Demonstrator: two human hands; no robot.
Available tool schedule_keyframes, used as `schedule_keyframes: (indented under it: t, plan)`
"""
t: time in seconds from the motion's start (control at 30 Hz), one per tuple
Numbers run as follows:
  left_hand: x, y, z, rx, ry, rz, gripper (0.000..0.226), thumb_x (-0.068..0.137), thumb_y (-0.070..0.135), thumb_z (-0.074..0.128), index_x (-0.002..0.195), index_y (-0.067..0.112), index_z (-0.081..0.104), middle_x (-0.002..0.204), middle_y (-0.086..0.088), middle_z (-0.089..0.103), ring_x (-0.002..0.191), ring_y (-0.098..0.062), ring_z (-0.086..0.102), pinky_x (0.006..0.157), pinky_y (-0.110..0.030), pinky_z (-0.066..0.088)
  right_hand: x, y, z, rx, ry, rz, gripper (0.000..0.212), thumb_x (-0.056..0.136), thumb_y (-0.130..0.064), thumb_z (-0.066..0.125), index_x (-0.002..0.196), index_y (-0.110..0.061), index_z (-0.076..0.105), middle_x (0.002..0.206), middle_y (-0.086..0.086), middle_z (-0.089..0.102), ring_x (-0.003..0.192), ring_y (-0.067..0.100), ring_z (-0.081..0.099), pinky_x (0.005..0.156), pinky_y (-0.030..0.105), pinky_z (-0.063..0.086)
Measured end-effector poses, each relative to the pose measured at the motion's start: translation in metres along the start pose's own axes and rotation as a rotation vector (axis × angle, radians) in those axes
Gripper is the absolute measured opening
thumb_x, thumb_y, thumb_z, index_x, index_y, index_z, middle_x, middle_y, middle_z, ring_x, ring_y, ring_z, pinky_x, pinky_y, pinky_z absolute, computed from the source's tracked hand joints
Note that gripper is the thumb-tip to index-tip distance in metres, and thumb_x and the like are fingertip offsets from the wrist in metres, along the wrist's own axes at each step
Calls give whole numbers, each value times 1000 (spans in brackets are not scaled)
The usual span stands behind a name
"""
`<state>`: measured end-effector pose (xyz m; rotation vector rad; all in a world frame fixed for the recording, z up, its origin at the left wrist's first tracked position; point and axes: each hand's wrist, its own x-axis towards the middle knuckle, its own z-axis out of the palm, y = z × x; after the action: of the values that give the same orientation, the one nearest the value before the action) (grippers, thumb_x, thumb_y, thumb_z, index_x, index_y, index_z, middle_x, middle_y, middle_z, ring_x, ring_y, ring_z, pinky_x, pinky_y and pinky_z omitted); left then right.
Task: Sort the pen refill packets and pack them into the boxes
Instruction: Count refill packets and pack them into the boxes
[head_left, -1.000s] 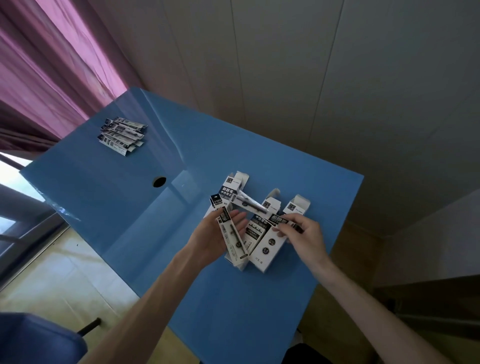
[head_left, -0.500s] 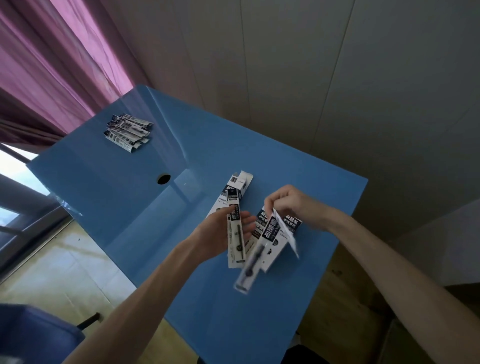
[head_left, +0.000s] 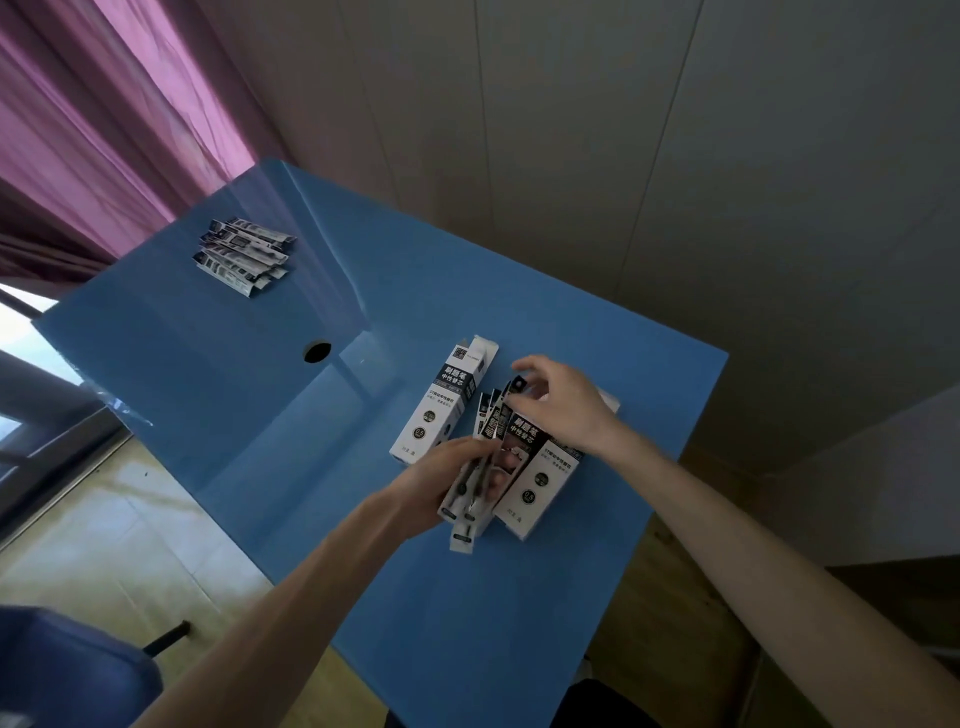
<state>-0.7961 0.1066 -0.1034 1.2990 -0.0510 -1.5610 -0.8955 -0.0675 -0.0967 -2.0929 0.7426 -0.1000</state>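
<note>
My left hand (head_left: 434, 480) grips a bundle of several pen refill packets (head_left: 475, 483) by their lower half, held upright over the blue table (head_left: 260, 415). My right hand (head_left: 563, 402) pinches the packets' black-and-white top ends from above. One white refill box (head_left: 441, 402) lies flat with its top flap open, just left of the bundle. Another white box (head_left: 540, 480) lies to the right, partly under my right wrist. A further box behind my right hand is mostly hidden.
A loose stack of several refill packets (head_left: 241, 254) lies at the table's far left corner. A round cable hole (head_left: 317, 352) sits mid-table. Pink curtains (head_left: 104, 130) hang at left, a blue chair (head_left: 67, 670) stands bottom left, and a wall runs behind.
My right hand has brought its packet up against those in my left hand, and now both hands hold one bundle. The packet that hung loose and tilted now stands with the others.
</note>
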Motion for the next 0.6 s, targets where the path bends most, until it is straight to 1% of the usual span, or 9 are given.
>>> schedule_keyframes:
  t: [0.1,0.17,0.23,0.3,0.37,0.43,0.5,0.53,0.6]
  plan:
    - [1,-1,2,-49,-59,4,34,103,20,44,126,0,60,91,-8,66,65,-16,58,61,-26,53,-5,13,11,322,31,192,59,90,-49,73,138,-17,58,123,-3,69,113,13,64,102,35,50]
    - [1,-1,5,-13,-111,7,36,102,23,38,110,2,67,83,-9,64,58,-16,54,56,-25,49,-10,18,15,434,5,215,53,87,-57,73,123,-19,69,115,-1,75,106,12,69,100,37,53]
    - [1,0,10,34,-129,16,43,102,24,34,98,1,70,75,-8,64,54,-15,51,53,-23,45,-18,16,14,469,-45,195,36,90,-52,72,99,-17,75,98,4,77,88,11,71,86,31,55]
    - [2,1,16,87,-135,19,43,104,22,29,105,-5,63,69,-5,67,50,-13,51,51,-22,42,-24,13,15,522,-65,201,33,95,-40,71,87,-8,73,83,9,76,73,12,67,73,27,51]
    - [2,4,22,142,-134,15,45,104,20,26,117,-9,58,75,-6,72,52,-13,54,53,-23,43,-29,14,17,598,-52,187,30,97,-30,70,84,-3,70,70,7,71,62,15,60,63,23,49]
    - [6,10,29,172,-114,7,46,104,19,28,122,-8,60,96,-14,76,61,-17,60,57,-26,49,-32,18,17,693,-32,166,28,97,-23,70,88,3,69,65,8,70,58,20,57,58,21,48]
    - [11,15,34,228,-69,16,41,106,19,32,122,-2,62,113,-21,74,71,-22,68,68,-32,58,-34,21,15,729,49,174,30,95,-22,72,91,7,71,78,18,75,67,26,63,64,29,51]
    - [13,17,34,277,-56,28,41,106,20,33,123,-1,63,118,-23,72,76,-25,70,77,-37,60,-34,23,14,732,104,173,28,94,-22,73,91,5,73,84,19,76,71,27,67,68,33,53]
    - [18,21,33,389,-17,78,40,107,26,39,124,2,66,117,-23,73,88,-30,73,91,-47,59,-33,27,11,745,212,181,22,93,-21,74,87,0,75,85,14,78,75,24,73,71,35,57]
